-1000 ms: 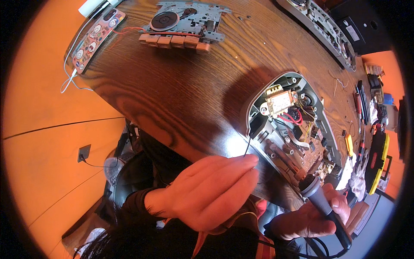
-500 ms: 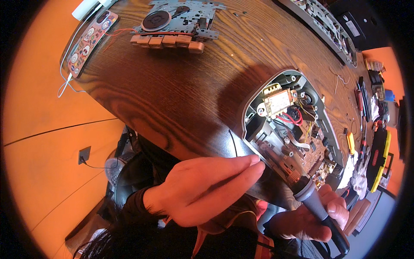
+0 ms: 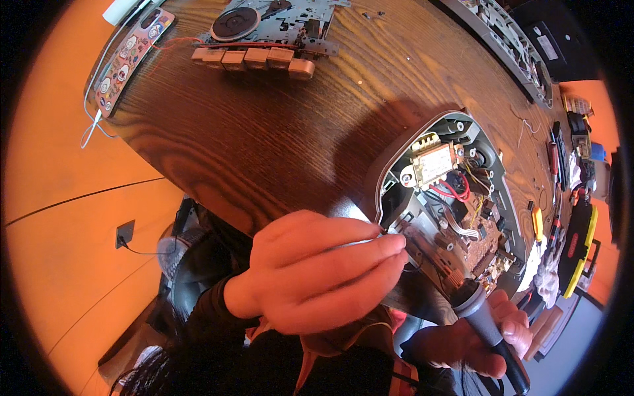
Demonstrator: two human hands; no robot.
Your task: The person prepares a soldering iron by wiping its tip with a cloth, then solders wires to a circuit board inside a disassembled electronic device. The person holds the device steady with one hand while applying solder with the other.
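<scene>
My left hand (image 3: 317,270) is closed in a pinch at the near left edge of an open grey plastic casing (image 3: 382,178). What its fingertips hold, if anything, is too small to make out. In my right hand (image 3: 462,340) is a soldering iron (image 3: 489,323) with a dark handle and grey collar. Its brownish shaft points up and left over the casing's near side, close to my left fingertips. Inside the casing lie a brown circuit board (image 3: 485,241), a labelled metal box (image 3: 436,163), red wires (image 3: 456,191) and a pale ribbon cable (image 3: 462,229).
At the far left of the wooden table (image 3: 264,138) sit a cassette mechanism (image 3: 264,33) with a row of keys and a phone in a sticker-covered case (image 3: 132,63). Another device chassis (image 3: 498,46) stands far right. A yellow-handled screwdriver (image 3: 537,221) and other tools lie rightward.
My left hand has rolled over and shifted slightly, its fingertips still by the casing edge. The thin black wire seen beside it no longer shows there. The view has shifted slightly.
</scene>
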